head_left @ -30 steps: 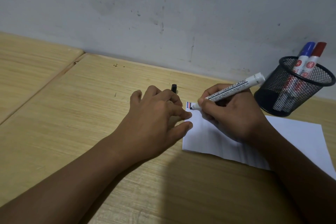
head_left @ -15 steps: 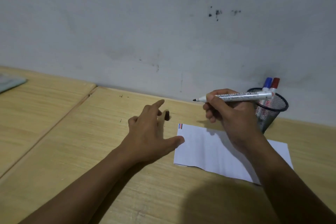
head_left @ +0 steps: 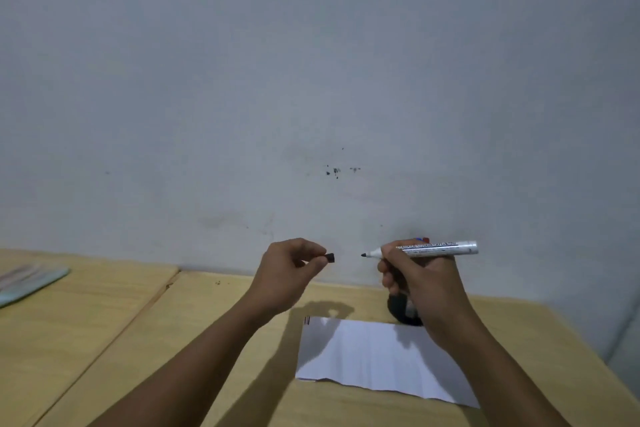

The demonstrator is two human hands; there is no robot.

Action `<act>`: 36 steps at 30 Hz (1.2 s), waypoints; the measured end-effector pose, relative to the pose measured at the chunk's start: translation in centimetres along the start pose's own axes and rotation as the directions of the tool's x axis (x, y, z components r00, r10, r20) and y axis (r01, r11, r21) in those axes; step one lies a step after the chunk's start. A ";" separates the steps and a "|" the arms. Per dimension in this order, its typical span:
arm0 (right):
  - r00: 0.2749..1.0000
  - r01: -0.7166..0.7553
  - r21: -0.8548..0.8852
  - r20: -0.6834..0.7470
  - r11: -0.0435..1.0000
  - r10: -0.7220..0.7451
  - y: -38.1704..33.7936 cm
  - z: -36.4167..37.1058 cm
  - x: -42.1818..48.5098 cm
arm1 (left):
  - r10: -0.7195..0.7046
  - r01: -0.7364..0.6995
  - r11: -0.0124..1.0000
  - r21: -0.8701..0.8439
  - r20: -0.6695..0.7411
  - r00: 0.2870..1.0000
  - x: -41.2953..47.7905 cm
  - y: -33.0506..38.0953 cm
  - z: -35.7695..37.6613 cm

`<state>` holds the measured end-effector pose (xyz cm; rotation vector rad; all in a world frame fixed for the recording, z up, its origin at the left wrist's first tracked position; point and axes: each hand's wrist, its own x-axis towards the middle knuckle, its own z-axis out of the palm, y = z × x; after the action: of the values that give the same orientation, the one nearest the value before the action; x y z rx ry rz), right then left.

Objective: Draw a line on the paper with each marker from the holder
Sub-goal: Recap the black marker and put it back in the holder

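Left hand: the left hand [head_left: 289, 274] is raised above the surface [head_left: 194, 329] and pinches a small black cap [head_left: 330, 258] between thumb and fingertip. The cap projects toward 3 o'clock, its opening apparently facing the marker tip, which suits pushing it straight on.

Right hand: the right hand [head_left: 420, 279] is closed around the barrel of a silver-grey marker [head_left: 434, 248], which it holds nearly level. The grip sits near the front of the barrel, so the tip stays steady and exposed.

Marker tip: the dark tip [head_left: 363, 255] points toward 9 o'clock, in line with the cap. A short gap separates the two; they are not touching.

Paper: the white sheet [head_left: 377, 357] lies flat on the surface at 6 o'clock from both hands, below them and untouched. Short coloured strokes [head_left: 307, 321] sit in its upper left corner; their number cannot be told.

Holder: the dark holder [head_left: 403, 312] stands behind the right hand, just beyond the paper's far edge, mostly hidden. Blue and red tops [head_left: 423, 239] show just above the right hand's knuckles.

Step in hand: judged as recapping. The marker is lifted clear of the paper and aligned with its cap.

Next move: it calls for closing the gap along the barrel's axis, then returning the marker to the holder.

Risk: a skewed approach could smear ink on the fingers.

Side object: a pale flat item [head_left: 31, 282] lies at the left edge, well apart from the work.
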<state>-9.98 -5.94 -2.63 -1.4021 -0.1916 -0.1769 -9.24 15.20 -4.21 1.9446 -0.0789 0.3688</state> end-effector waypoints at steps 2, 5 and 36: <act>1.000 0.025 0.020 -0.005 0.999 -0.025 -1.7 -0.1 -0.2 | 0.040 -0.035 0.993 -0.114 0.042 0.998 -0.7 3.0 0.2; 0.998 0.068 0.044 0.011 0.997 -0.068 -4.0 -0.2 -0.7 | 0.107 -0.093 0.979 -0.179 0.071 0.992 -1.5 6.5 0.3; 0.999 0.001 0.067 -0.049 0.998 0.002 -6.4 -1.6 -1.1 | 0.826 -0.751 0.494 0.438 0.032 0.563 -2.2 11.2 4.4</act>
<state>-12.52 -8.49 3.03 -1.3294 -0.1553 -0.2022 -12.88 6.52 3.57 2.1668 -0.8866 1.2830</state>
